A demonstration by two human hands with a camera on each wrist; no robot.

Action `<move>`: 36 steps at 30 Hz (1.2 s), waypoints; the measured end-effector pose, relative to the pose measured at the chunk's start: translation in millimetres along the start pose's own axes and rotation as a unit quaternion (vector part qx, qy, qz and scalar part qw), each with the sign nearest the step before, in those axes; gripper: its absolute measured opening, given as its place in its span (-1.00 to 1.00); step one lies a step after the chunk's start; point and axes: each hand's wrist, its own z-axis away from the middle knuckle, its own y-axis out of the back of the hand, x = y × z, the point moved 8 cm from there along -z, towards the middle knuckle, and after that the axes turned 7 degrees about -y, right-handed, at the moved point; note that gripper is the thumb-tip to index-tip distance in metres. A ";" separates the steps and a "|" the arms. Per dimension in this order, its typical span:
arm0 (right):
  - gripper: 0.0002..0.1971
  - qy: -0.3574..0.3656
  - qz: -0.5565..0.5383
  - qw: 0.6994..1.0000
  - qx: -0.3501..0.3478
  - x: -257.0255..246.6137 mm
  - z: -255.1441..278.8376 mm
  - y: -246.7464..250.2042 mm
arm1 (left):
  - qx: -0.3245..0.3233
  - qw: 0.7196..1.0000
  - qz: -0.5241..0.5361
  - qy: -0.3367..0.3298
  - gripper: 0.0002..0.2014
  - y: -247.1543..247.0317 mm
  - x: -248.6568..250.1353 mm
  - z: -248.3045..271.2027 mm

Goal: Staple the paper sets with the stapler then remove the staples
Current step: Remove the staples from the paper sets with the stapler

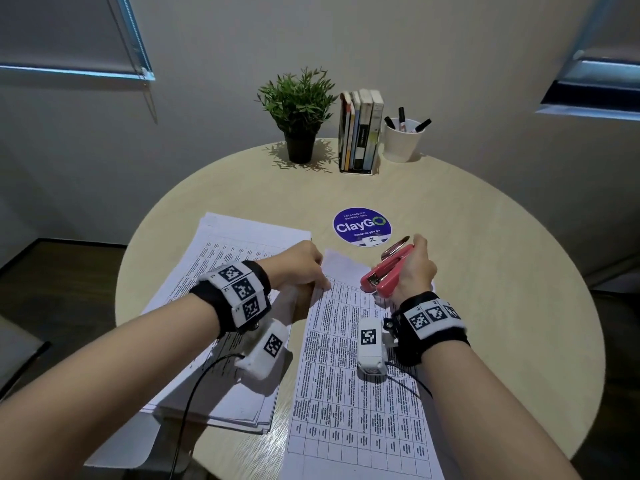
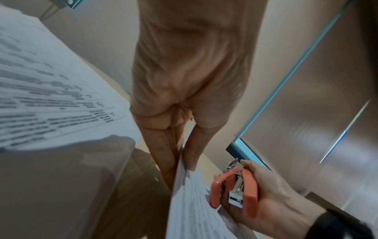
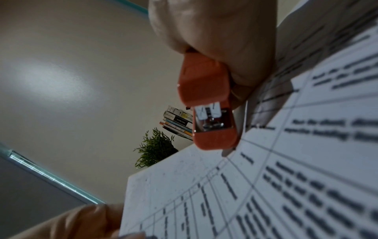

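Your round table carries a plant, books and a pen cup along its far edge. A blue sticker sits at centre. A paper stack lies left, and one sheet reaches the near edge.

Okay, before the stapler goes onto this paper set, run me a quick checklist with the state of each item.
1. Right hand grips the stapler: ok.
2. Left hand pinches the paper set at its top left edge: ok.
3. Paper inside the stapler's mouth: not ok, stapler sits beside the sheets.
4. Sheets squared up: cannot tell.
5. Staples loaded: cannot tell.
6. Second paper stack lies apart on the left: ok.
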 end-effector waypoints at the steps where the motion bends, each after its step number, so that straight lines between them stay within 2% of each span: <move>1: -0.40 -0.003 -0.002 1.000 -0.001 0.5 0.1 -0.2 | 0.007 1.000 0.003 0.008 -0.71 0.1 -3.9 1.4; 3: -0.39 -0.010 -0.006 1.000 -0.004 1.1 2.8 -0.6 | 0.031 0.999 0.028 0.018 -0.61 1.7 -10.1 4.2; 6: -0.39 -0.009 -0.010 1.000 0.002 0.5 6.7 -0.5 | 0.056 0.997 0.057 0.018 -0.69 3.6 -12.7 10.5; 8: -0.46 0.012 -0.025 1.000 0.013 -3.8 8.4 0.8 | 0.080 0.996 0.036 0.006 -0.67 3.7 -10.0 14.1; 11: -0.52 0.035 -0.067 0.997 0.028 -17.3 17.2 2.5 | 0.127 0.991 -0.011 -0.034 -0.76 5.3 1.1 22.9; 15: -0.61 0.146 -0.100 0.984 0.025 -47.8 30.7 -3.6 | 0.153 0.985 -0.015 -0.076 -0.70 7.3 8.7 29.0; 18: -0.64 0.195 -0.046 0.980 -0.007 -49.7 35.6 -21.1 | 0.159 0.982 -0.020 -0.097 -0.64 8.3 17.1 32.4; 21: -0.65 0.187 -0.026 0.980 -0.060 -37.5 39.2 -43.5 | 0.158 0.981 -0.016 -0.111 -0.52 7.5 24.0 34.5; 23: -0.65 0.193 -0.026 0.977 -0.088 -36.1 48.1 -57.4 | 0.158 0.981 -0.006 -0.108 -0.59 7.3 23.4 32.5; 27: -0.55 0.212 -0.006 0.973 -0.091 -40.5 61.1 -73.8 | 0.166 0.981 0.045 -0.090 -0.93 6.2 17.7 33.0; 28: -0.56 0.212 -0.006 0.973 -0.087 -41.5 61.2 -75.3 | 0.168 0.980 0.062 -0.085 -0.92 5.7 15.6 34.4; 31: -0.57 0.200 -0.015 0.977 -0.080 -40.4 58.4 -76.3 | 0.163 0.979 0.092 -0.081 -0.68 3.9 11.6 36.6; 34: -0.54 0.197 -0.023 0.977 -0.084 -37.6 60.9 -76.5 | 0.156 0.979 0.091 -0.098 -0.50 2.8 17.1 36.9; 36: -0.53 0.205 -0.020 0.975 -0.082 -37.4 63.5 -76.2 | 0.155 0.979 0.078 -0.109 -0.45 2.8 21.1 36.2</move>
